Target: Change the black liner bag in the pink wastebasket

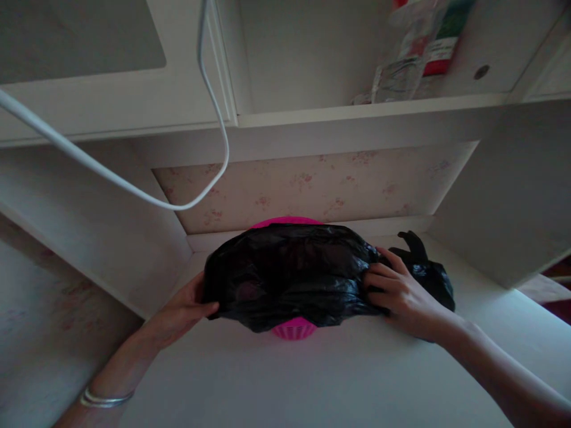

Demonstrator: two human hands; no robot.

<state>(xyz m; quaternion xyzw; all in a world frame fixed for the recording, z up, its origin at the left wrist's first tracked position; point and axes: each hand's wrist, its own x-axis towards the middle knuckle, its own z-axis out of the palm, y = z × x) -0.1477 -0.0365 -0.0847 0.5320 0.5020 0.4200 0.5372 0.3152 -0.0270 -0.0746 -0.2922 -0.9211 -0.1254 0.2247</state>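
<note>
A black plastic bag (294, 273) is spread across the top of a pink slotted basket (294, 329), whose rim shows behind the bag and whose lower wall shows in front. My left hand (182, 309) pinches the bag's left edge between thumb and fingers. At the other side, my right hand (395, 291) has its bent fingers gripping the bag's right edge. Just beyond that hand lies a second black plastic bag (435, 279), bunched up with a handle loop standing upward. Most of the basket is hidden under the spread bag.
The basket stands on a white surface (285, 380) between upright side panels (499, 214). Overhead, an open shelf (312, 119) holds a clear plastic package (401, 65) and a red and green pack (446, 47). A white cable (111, 175) hangs across the upper left.
</note>
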